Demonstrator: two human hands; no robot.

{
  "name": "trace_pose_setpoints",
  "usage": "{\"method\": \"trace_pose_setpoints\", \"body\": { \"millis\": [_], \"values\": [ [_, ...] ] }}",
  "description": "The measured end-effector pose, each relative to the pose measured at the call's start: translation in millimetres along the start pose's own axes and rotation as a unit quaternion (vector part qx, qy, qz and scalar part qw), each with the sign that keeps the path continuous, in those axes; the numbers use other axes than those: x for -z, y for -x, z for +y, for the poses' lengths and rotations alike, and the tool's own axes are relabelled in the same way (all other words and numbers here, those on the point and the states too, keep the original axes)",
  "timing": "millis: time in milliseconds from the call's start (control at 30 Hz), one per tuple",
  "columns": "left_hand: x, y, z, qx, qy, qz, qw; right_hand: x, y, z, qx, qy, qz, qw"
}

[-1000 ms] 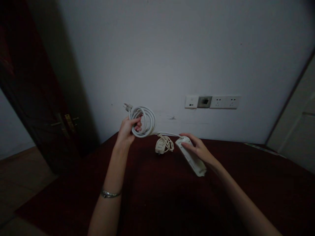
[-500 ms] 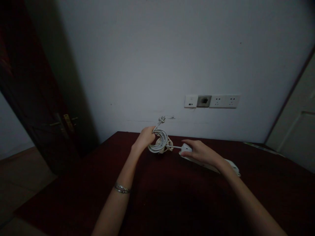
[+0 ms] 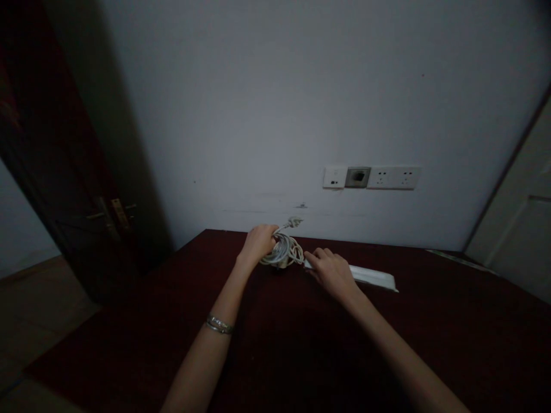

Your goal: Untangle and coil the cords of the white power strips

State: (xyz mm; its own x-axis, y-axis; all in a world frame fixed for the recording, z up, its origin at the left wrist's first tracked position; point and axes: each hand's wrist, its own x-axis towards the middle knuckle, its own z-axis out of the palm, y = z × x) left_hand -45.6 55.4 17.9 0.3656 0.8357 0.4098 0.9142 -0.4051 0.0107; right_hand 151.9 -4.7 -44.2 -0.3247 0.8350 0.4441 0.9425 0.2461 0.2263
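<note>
My left hand (image 3: 259, 243) is closed around a coiled white cable (image 3: 282, 250) near the back of the dark red table. The cable's plug (image 3: 295, 222) sticks up to the right above the coil. A second, cream-coloured bundle of cord (image 3: 295, 250) lies against the coil's right side. My right hand (image 3: 330, 269) grips the near end of a long white power strip (image 3: 373, 277), whose other end extends right along the tabletop. My fingers and palm hide part of the strip and the spot where its cable enters.
The dark red table (image 3: 267, 344) meets a pale wall (image 3: 258, 115). Wall sockets (image 3: 392, 178) sit above its back edge on the right. A dark door (image 3: 86, 189) with a brass handle stands at left, a light door (image 3: 516, 223) at right.
My right hand has moved left with the power strip, bringing it closer to the coil. The strip has turned slightly and the plug has tipped lower to the right.
</note>
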Motion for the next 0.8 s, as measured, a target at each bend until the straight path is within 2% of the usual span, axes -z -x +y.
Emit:
{"method": "trace_pose_setpoints", "body": {
  "millis": [267,567,800],
  "values": [
    [5.0,-0.2,-11.0,0.009,0.022,-0.018,1.000,-25.8,8.4,-30.4,0.009,-0.011,0.007,1.000],
    [4.2,-4.7,-25.9,0.001,0.128,-0.005,0.992,-46.2,19.4,-38.5,0.040,-0.032,0.029,0.998],
    [5.9,-4.2,-35.4,-0.009,0.192,0.000,0.981,-51.3,23.5,-51.6,0.077,-0.052,0.035,0.995]
  ]
}}
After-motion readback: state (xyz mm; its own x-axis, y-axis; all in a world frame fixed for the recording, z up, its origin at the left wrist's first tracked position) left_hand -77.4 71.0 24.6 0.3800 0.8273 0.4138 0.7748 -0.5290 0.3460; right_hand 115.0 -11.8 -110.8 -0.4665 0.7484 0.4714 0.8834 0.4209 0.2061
